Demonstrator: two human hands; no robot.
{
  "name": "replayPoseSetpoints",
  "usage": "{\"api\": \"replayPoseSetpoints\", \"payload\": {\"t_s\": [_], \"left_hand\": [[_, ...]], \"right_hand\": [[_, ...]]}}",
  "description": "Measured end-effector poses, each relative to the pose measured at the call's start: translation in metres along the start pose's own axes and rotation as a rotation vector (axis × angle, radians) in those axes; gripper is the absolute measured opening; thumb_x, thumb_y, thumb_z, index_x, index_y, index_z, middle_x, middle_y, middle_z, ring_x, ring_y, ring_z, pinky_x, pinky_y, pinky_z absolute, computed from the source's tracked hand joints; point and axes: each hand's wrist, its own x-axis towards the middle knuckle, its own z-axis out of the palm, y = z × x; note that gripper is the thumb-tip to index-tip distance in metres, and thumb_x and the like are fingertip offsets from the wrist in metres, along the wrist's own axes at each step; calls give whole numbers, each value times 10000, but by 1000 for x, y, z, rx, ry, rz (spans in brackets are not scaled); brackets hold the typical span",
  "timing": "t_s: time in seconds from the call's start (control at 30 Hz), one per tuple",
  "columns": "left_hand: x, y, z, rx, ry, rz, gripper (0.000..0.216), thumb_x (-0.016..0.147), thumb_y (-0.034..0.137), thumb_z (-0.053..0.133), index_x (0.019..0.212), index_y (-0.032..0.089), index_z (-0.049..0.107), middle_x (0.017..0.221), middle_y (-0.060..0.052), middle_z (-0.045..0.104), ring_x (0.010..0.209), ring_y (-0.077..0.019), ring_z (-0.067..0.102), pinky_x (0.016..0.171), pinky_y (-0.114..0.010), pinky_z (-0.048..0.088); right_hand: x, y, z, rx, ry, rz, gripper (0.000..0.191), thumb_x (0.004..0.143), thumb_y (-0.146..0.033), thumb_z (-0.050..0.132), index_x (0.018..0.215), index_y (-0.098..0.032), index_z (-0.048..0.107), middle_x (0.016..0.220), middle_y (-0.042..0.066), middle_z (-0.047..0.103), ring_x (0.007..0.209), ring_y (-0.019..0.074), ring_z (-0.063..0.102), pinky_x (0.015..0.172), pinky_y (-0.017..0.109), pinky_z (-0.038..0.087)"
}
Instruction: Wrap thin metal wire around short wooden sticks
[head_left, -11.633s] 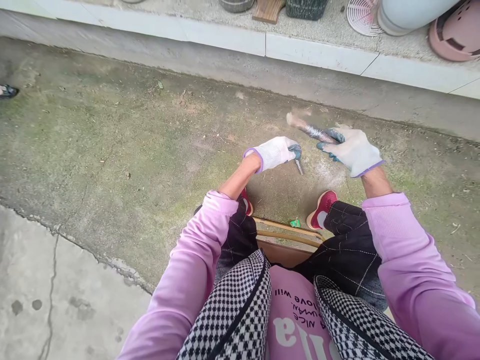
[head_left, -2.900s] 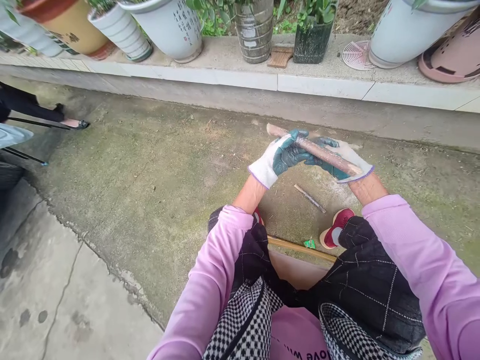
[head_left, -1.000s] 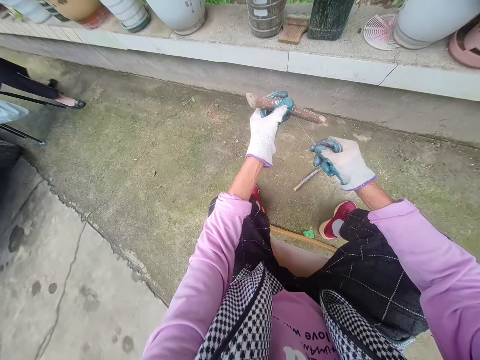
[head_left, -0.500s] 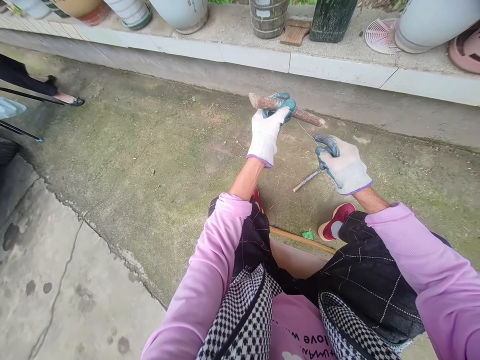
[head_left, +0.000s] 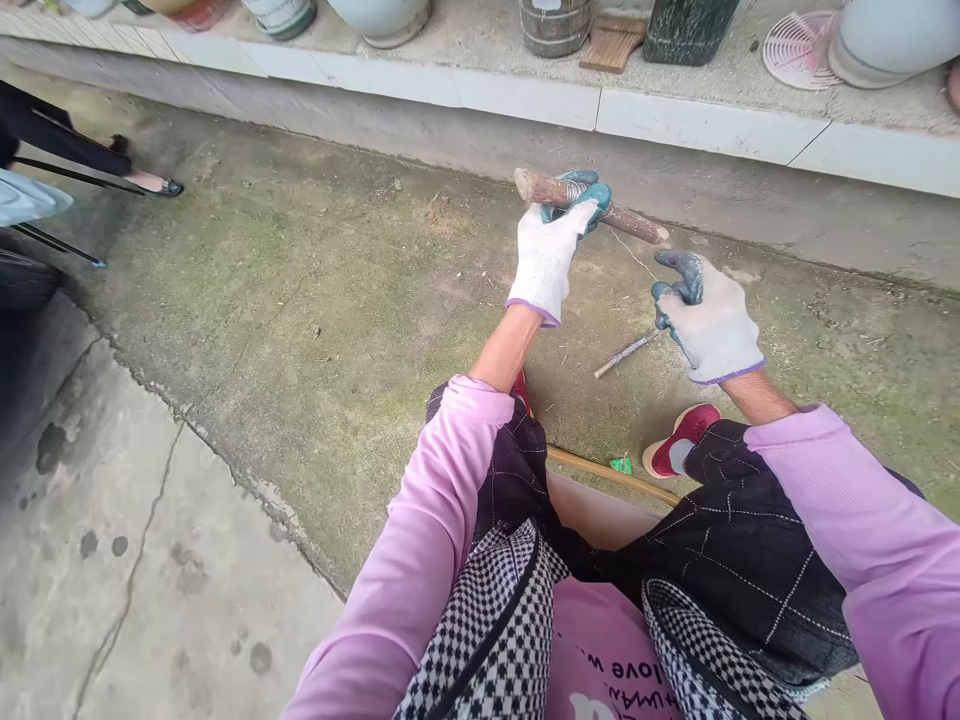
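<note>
The left grip [head_left: 553, 250] is clamped around a wooden stick [head_left: 534, 187], held roughly level above the concrete ground [head_left: 300, 300]; a thin rod [head_left: 626, 352] is seen lying below, and a fine wire [head_left: 634, 258] is pinched in the right grip [head_left: 705, 315]

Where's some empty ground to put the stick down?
Biggest bare patch: mossy concrete left of the left hand holding the stick, between the ledge and the crack. More bare ground right of the right hand. Crowded: between the hands and red shoe, where the thin rod lies.
</note>
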Motion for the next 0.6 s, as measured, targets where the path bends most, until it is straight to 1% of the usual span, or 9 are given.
{"api": "replayPoseSetpoints", "payload": {"t_s": [0.1, 0.13, 0.2, 0.27, 0.33, 0.4, 0.47, 0.53, 0.6], "left_hand": [[-2, 5, -2, 61, -34, 0, 486, 1273, 434, 503, 1477, 67, 748, 1477, -105, 796, 1629, -375, 684, 1147, -466, 677], [-4, 8, -3, 81, -50, 0, 468, 1269, 441, 528, 1454, 79, 760, 1430, -93, 815, 1628, -363, 682, 1158, -469, 675], [-8, 13, -4, 136, -97, -5, 371, 1224, 455, 685, 1416, 156, 790, 1321, -59, 868, 1616, -339, 665, 1214, -485, 663], [-11, 16, -5, 204, -140, -15, 356, 1123, 456, 877, 1391, 234, 805, 1184, -32, 897, 1605, -342, 632, 1265, -515, 636], [-12, 18, -5, 216, -144, -20, 349, 1069, 381, 947, 1364, 258, 805, 1127, -25, 899, 1570, -332, 640, 1277, -514, 622], [-13, 18, -4, 164, -105, -21, 262, 1096, 262, 890, 1338, 238, 792, 1182, -24, 895, 1501, -288, 693, 1253, -478, 638], [-13, 19, -1, 112, -65, -37, 188, 1145, 186, 775, 1333, 200, 769, 1242, -25, 880, 1454, -250, 734, 1216, -452, 663], [-14, 21, 1, 103, -42, -59, 183, 1183, 164, 658, 1344, 153, 744, 1230, -19, 854, 1465, -247, 750, 1186, -455, 678], [-16, 23, 2, 79, -28, -70, 204, 1172, 114, 617, 1338, 140, 734, 1237, -15, 852, 1440, -226, 763, 1188, -434, 678]], "right_hand": [[0, 1, -1, -35, -13, -34, 523, 953, -437, 747, 1453, -294, 799, 729, -23, 722, 619, 253, 736, 695, 421, 686], [0, 1, -2, -46, -14, -46, 500, 959, -449, 750, 1430, -292, 807, 734, -19, 729, 620, 251, 740, 698, 416, 688], [-1, -1, -2, -56, -14, -58, 470, 961, -462, 755, 1388, -278, 818, 744, -10, 739, 612, 248, 738, 698, 410, 690], [-2, -3, -1, -59, -18, -59, 463, 946, -455, 754, 1359, -258, 825, 740, -5, 735, 606, 253, 737, 702, 423, 690], [-2, -5, 0, -60, -22, -47, 458, 930, -437, 744, 1337, -246, 829, 737, -2, 722, 609, 267, 740, 713, 450, 692], [-2, -5, 1, -58, -14, -29, 427, 931, -422, 735, 1311, -251, 829, 750, 7, 720, 626, 280, 750, 721, 465, 691], [-2, -6, 1, -59, 1, -21, 381, 943, -412, 731, 1281, -265, 828, 778, 19, 733, 653, 282, 760, 725, 452, 686], [-3, -8, 1, -66, 15, -29, 363, 941, -386, 713, 1258, -258, 835, 803, 31, 752, 663, 274, 755, 724, 437, 673], [-4, -10, 1, -74, 5, -47, 375, 930, -359, 687, 1245, -237, 851, 817, 45, 767, 662, 275, 744, 722, 444, 662]]}}
